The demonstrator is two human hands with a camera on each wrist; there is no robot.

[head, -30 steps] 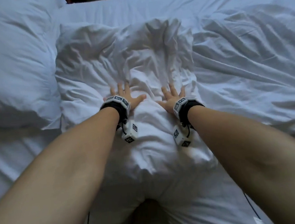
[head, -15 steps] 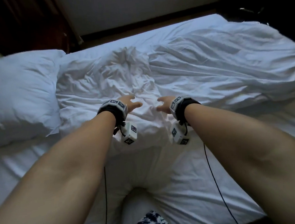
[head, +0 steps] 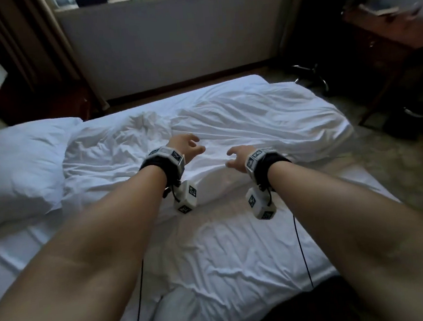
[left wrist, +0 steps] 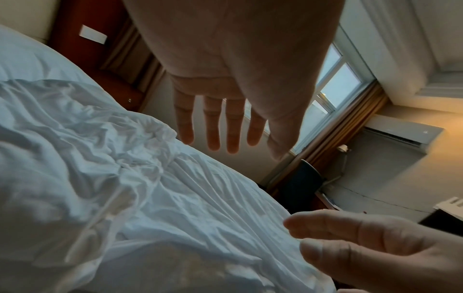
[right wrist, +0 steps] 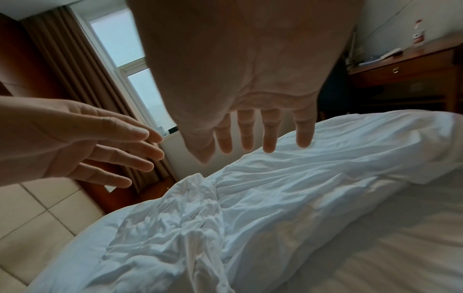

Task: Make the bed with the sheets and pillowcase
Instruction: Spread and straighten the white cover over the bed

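Observation:
A wrinkled white pillow in its case (head: 107, 154) lies across the middle of the bed, next to a crumpled white duvet (head: 253, 121). A smoother white pillow (head: 19, 164) lies at the left. The white bottom sheet (head: 226, 256) covers the mattress in front. My left hand (head: 191, 143) hovers above the wrinkled pillow, fingers straight and spread, as the left wrist view shows (left wrist: 220, 123). My right hand (head: 235, 155) hovers beside it, fingers relaxed and empty (right wrist: 253, 130). Neither hand touches the bedding.
A window wall (head: 169, 36) stands beyond the far edge of the bed, with brown curtains (head: 29, 48) at the left. A wooden desk (head: 393, 31) and a chair base (head: 310, 72) stand at the right. Two black cables (head: 302, 249) run over the sheet.
Both hands have lifted off the wrinkled pillow they were pressing and now hover above it. My view has pulled back and up, showing the room.

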